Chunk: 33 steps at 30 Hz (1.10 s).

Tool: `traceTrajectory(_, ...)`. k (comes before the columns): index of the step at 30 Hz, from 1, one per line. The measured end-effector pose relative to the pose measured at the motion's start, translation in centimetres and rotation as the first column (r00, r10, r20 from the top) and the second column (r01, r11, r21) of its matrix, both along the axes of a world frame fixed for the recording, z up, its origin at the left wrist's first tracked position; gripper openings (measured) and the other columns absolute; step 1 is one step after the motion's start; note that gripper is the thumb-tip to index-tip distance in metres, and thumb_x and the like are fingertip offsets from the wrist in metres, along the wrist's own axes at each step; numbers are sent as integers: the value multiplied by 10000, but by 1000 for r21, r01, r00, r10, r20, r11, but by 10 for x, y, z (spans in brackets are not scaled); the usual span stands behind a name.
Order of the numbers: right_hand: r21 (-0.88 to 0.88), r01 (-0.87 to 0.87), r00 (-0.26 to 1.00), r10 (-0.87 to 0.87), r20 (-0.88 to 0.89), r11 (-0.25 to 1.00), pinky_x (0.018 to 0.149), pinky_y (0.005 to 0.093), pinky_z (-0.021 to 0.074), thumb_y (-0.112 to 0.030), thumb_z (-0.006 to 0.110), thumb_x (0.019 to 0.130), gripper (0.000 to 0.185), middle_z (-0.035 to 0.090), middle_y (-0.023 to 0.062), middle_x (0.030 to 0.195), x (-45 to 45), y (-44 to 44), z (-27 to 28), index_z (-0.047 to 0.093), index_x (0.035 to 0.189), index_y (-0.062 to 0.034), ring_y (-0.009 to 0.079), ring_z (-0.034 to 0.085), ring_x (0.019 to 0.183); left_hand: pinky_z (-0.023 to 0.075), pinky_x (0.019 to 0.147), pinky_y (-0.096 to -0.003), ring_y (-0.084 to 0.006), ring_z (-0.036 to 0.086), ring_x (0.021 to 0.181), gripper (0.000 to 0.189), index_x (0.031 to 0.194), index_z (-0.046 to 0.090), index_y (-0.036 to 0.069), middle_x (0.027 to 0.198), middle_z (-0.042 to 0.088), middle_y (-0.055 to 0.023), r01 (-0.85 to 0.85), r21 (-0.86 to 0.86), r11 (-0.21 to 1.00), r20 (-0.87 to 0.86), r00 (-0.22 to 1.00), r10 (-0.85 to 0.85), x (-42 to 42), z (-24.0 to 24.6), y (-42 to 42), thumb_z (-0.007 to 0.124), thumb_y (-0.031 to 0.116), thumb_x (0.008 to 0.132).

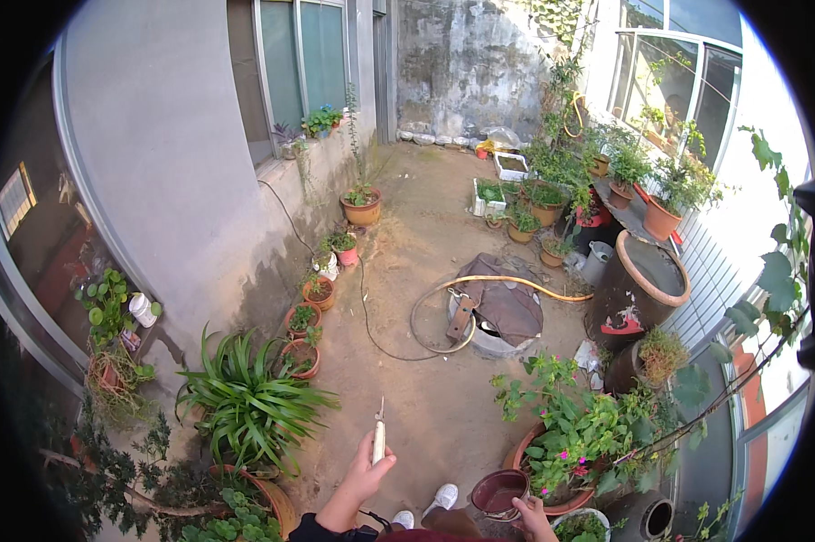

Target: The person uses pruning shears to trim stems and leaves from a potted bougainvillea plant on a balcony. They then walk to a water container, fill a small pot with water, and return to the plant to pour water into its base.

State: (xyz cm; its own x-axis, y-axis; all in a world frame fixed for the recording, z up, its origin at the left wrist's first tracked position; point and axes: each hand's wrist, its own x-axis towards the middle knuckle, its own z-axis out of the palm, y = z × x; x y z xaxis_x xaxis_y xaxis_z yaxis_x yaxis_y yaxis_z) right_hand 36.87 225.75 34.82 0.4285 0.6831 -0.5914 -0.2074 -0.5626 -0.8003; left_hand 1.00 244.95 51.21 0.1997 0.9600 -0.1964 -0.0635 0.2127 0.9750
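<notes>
My left hand grips a small hand tool with a white handle and a thin metal tip pointing away from me. The tip is too fine to tell whether it is a blade or pruning shears. With my right hand I hold a dark reddish-brown pot by its rim, tilted so that its inside shows; no plant is visible in it. Right beside this pot grows a large potted plant with pink flowers. A strap-leaved potted plant stands left of my left hand.
Small potted plants line the left wall. A yellow hose crosses a cloth-covered round concrete rim, and a thin cable trails over the floor. Large ceramic jar at right. A vine stem reaches in from the right.
</notes>
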Motion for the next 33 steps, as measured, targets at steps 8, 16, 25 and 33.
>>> traceTrajectory(8, -155, 227, 958, -248, -140, 962, 665, 394, 525, -372, 764, 805, 777, 539, 134, 1228, 74, 136, -25, 324, 1348, -30, 262, 592, 1009, 502, 780, -303, -143, 564, 860, 550, 1376, 358, 33, 991, 552, -56, 41, 42, 998, 71, 996, -44, 78, 5, 148, 595, 91, 882)
traceTrajectory(16, -61, 147, 980, -154, -128, 987, 840, 492, 510, -372, 756, 816, 824, 492, 166, 1314, 165, 335, 21, 288, 1400, -27, 296, 553, 1136, 483, 760, -286, -138, 558, 854, 578, 1384, 353, 20, 984, 554, -55, 120, 119, 986, -38, 992, -117, 194, 40, 308, 608, 70, 867)
traceTrajectory(25, -78, 349, 919, -357, -166, 934, 705, 374, 521, -356, 783, 783, 854, 554, 159, 1220, 244, 415, 4, 303, 1391, 3, 257, 618, 974, 474, 692, -262, -114, 550, 790, 577, 1365, 356, -10, 903, 548, -42, 178, 50, 983, -21, 984, -177, 290, 38, 436, 631, 54, 862)
traceTrajectory(33, -184, 602, 753, -629, -194, 777, 734, 426, 514, -356, 737, 834, 771, 575, 151, 1180, 284, 456, -14, 289, 1381, -51, 259, 632, 950, 450, 546, -239, -83, 525, 647, 560, 1361, 357, -38, 858, 541, -28, 483, 18, 875, -87, 873, -480, 412, 24, 570, 643, 103, 900)
